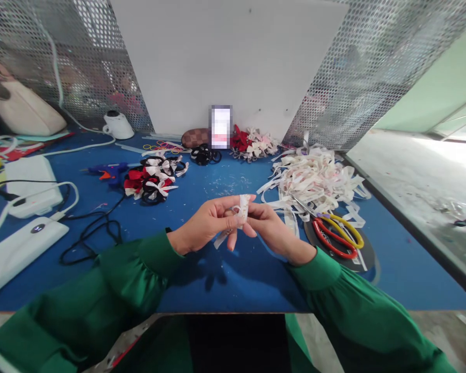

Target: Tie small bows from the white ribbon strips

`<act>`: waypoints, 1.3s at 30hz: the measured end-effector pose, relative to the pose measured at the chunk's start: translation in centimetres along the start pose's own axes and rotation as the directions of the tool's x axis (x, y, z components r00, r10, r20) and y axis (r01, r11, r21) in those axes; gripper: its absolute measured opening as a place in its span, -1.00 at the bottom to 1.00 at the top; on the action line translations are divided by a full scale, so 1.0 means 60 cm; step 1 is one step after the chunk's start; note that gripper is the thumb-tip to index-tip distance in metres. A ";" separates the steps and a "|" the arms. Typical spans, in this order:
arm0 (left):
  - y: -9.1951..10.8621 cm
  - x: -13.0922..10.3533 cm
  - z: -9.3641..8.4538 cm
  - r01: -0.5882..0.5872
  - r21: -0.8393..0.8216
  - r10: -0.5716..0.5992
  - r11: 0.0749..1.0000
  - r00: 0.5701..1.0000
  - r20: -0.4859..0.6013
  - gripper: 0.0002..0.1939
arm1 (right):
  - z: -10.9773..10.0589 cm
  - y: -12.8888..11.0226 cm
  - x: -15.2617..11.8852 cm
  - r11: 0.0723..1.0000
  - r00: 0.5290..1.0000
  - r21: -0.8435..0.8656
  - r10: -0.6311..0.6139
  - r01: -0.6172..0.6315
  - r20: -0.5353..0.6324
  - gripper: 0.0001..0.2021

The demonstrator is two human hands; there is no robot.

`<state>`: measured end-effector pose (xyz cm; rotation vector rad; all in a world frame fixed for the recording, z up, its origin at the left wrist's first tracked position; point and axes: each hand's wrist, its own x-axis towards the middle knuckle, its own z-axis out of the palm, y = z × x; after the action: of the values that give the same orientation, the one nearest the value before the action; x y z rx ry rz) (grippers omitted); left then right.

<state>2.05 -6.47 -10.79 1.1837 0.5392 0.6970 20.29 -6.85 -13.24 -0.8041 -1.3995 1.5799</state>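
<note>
Above the middle of the blue table, both hands meet around a short white ribbon [243, 207] with faint markings. My left hand [207, 223] pinches it between thumb and fingers, and a loose ribbon end [221, 239] hangs below that hand. From the other side, the fingers of my right hand [270, 225] are closed on the ribbon too. To the right lies a tangled heap of white ribbons [314, 173]. Scissors [336, 235] with red and yellow handles rest on a dark round spool [367, 254] near my right wrist.
Bows on black hair ties [151, 178] lie left, beside a blue glue gun [108, 171]. Behind stand a phone [220, 127], a brown checked case [194, 138] and red and white bows [254, 143]. White power banks [21, 254], cables [87, 238] and a mug [118, 125] occupy the left side.
</note>
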 end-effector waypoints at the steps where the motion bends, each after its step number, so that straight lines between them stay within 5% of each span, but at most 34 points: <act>1: 0.000 0.000 0.000 0.003 -0.004 -0.003 1.000 1.000 0.007 -0.37 | 0.002 0.002 0.001 1.000 1.000 -0.004 0.004 -0.004 -0.014 -0.72; 6: 0.001 0.001 -0.001 0.019 0.017 -0.019 1.000 1.000 0.008 -0.35 | 0.000 0.003 0.007 0.998 0.990 -0.068 -0.002 -0.007 -0.138 -0.70; 12: 0.008 0.007 -0.003 -0.031 0.200 0.072 0.979 0.978 -0.197 -0.33 | -0.024 -0.011 0.012 0.940 0.949 -0.341 -0.107 -0.001 -0.297 -0.71; 16: 0.000 0.012 -0.006 -0.026 0.342 0.105 0.939 0.970 -0.217 -0.39 | -0.024 -0.023 0.003 0.905 0.923 -0.423 -0.192 0.036 -0.334 -0.76; 20: -0.012 0.014 -0.008 -0.019 0.418 0.116 0.908 0.971 -0.210 -0.43 | -0.005 -0.038 -0.014 0.806 0.905 -0.572 -0.345 0.151 -0.247 -0.80; 25: -0.022 0.011 -0.003 -0.009 0.475 0.109 0.880 0.977 -0.182 -0.47 | 0.008 -0.032 -0.023 0.418 0.799 -0.807 -0.591 0.416 0.105 -0.87; 30: -0.030 0.008 0.008 -0.034 0.422 0.120 0.906 0.976 -0.179 -0.45 | 0.004 -0.013 -0.016 0.393 0.836 -0.859 -0.545 0.329 0.071 -0.83; 36: -0.034 0.010 0.009 -0.042 0.389 0.131 0.920 0.970 -0.203 -0.44 | 0.010 -0.021 -0.019 0.228 0.864 -0.915 -0.464 0.332 0.198 -0.77; 39: -0.032 0.010 0.009 -0.022 0.416 0.125 0.909 0.967 -0.222 -0.45 | 0.010 -0.018 -0.017 0.271 0.871 -0.911 -0.465 0.310 0.158 -0.77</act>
<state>3.26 -6.79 -12.50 1.5279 0.8838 0.8259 20.39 -8.04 -12.12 -1.0314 -2.1773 0.1712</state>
